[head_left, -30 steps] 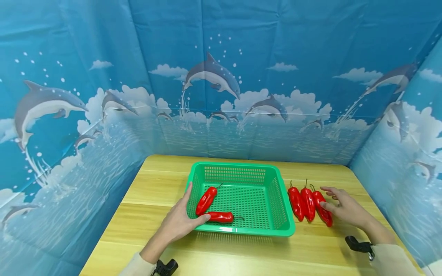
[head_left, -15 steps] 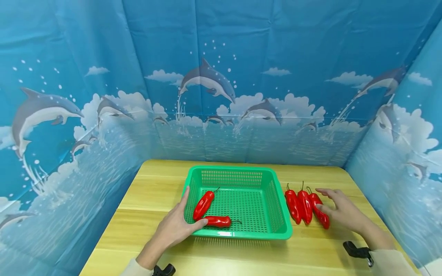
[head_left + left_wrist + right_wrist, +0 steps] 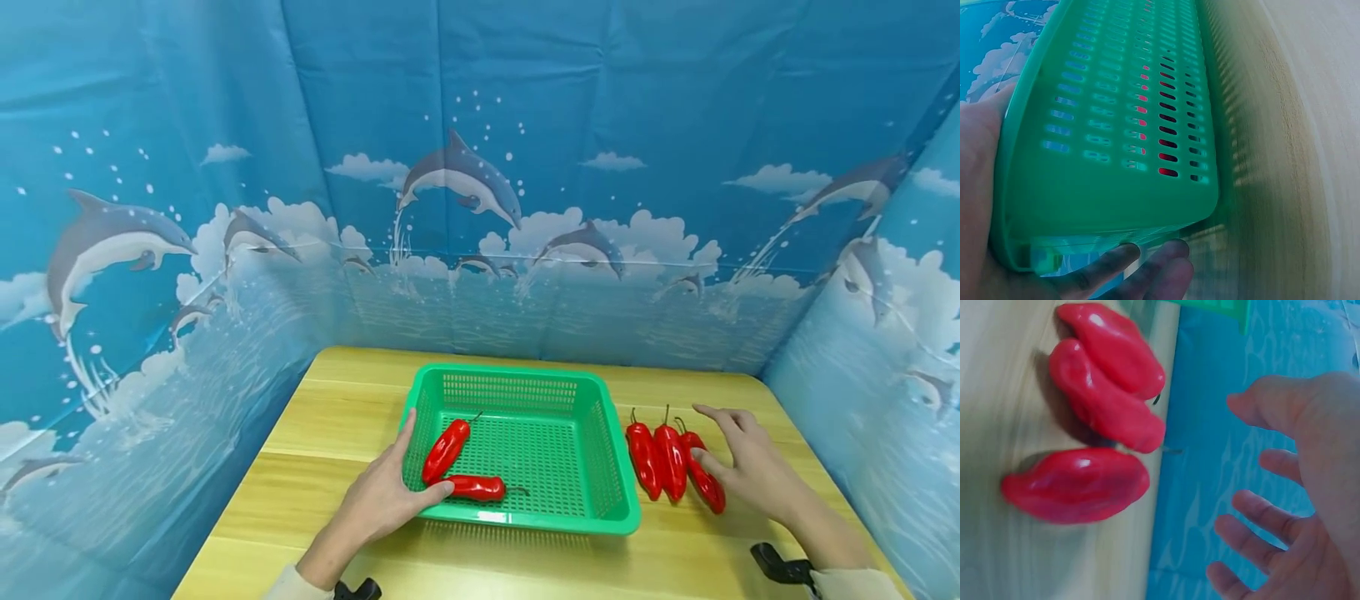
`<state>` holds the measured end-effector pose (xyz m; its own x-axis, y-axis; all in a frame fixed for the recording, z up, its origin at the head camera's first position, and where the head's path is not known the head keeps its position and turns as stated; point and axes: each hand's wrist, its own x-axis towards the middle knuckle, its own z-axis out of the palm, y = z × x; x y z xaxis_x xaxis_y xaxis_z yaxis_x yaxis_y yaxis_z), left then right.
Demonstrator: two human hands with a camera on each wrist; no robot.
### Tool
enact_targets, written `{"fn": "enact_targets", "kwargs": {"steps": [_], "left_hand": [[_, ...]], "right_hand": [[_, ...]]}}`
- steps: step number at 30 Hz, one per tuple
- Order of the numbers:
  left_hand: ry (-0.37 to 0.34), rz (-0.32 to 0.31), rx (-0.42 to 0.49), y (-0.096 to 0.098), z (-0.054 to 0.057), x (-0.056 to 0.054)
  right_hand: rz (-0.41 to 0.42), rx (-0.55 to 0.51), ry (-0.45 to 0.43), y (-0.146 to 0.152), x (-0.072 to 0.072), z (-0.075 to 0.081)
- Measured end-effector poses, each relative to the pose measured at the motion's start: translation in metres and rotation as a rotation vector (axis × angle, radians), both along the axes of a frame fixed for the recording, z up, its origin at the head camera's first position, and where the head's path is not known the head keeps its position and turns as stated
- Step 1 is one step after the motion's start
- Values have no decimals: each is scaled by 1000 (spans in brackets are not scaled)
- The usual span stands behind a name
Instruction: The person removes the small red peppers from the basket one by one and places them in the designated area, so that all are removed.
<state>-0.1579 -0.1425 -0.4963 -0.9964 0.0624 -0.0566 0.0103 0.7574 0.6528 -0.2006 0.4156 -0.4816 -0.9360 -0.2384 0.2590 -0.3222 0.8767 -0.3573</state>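
My left hand (image 3: 380,497) grips the near left corner of a green plastic basket (image 3: 525,522), thumb over the front rim. From the left wrist view, other fingers (image 3: 1169,275) reach around the outside of that corner. Inside the basket, one red pepper (image 3: 447,450) slants beside the left wall and another red pepper (image 3: 480,488) lies along the front. Over the table at the right, my right hand (image 3: 752,467) is spread, its thumb overlapping the rightmost red pepper (image 3: 701,477). The right wrist view shows a gap between that hand (image 3: 1297,506) and the peppers, with nothing held.
Two more red peppers, the middle one (image 3: 671,462) and the left one (image 3: 644,460), lie side by side near the basket's right wall. All stand on a wooden table (image 3: 330,425). A blue dolphin-print curtain (image 3: 525,308) encloses its back and sides.
The view shifts slightly as the head moves. My right hand spreads a little wider beside the rightmost pepper. My left hand stays at the basket corner, and the peppers keep their places.
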Motion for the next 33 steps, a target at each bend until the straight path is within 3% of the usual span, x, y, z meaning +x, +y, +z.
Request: {"fn": "enact_targets", "kwargs": {"steps": [5, 12, 22, 27, 33], "left_hand": [[10, 7, -5, -1, 2, 2], [26, -27, 18, 5, 8, -4], [28, -15, -10, -1, 13, -5], [35, -16, 8, 2, 9, -6], [16, -6, 10, 3, 0, -2]], "right_hand": [[28, 31, 61, -16, 3, 5], [80, 33, 161, -32, 9, 18], [142, 54, 200, -55, 2, 37], [172, 51, 187, -61, 1, 45], [191, 54, 83, -75, 1, 50]]}}
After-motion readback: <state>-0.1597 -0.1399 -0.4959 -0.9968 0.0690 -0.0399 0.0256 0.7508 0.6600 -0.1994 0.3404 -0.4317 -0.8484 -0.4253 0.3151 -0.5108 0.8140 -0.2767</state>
